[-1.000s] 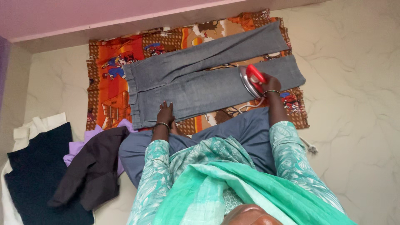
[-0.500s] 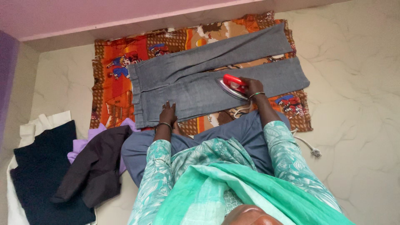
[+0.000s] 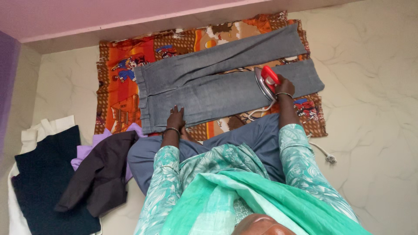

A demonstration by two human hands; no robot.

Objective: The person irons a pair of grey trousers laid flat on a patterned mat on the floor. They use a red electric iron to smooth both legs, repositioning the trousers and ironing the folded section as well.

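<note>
Grey jeans (image 3: 209,82) lie spread flat on an orange patterned cloth (image 3: 117,93) on the floor. My right hand (image 3: 284,87) grips the red handle of a clothes iron (image 3: 265,80), which rests on the nearer trouser leg, towards its hem. My left hand (image 3: 175,119) presses flat on the jeans' near edge, close to the waistband, fingers apart. The iron's white cord (image 3: 257,114) trails back across the cloth to my lap.
A pile of clothes lies at my left: a dark brown garment (image 3: 98,176), a purple one (image 3: 89,152), a navy one (image 3: 43,178) over white fabric. The unplugged white plug (image 3: 331,159) lies on the marble floor at my right. A pink wall (image 3: 87,15) runs behind the cloth.
My right hand slid the iron left along the nearer leg, then back right towards the hem. My left hand stayed pressed on the jeans.
</note>
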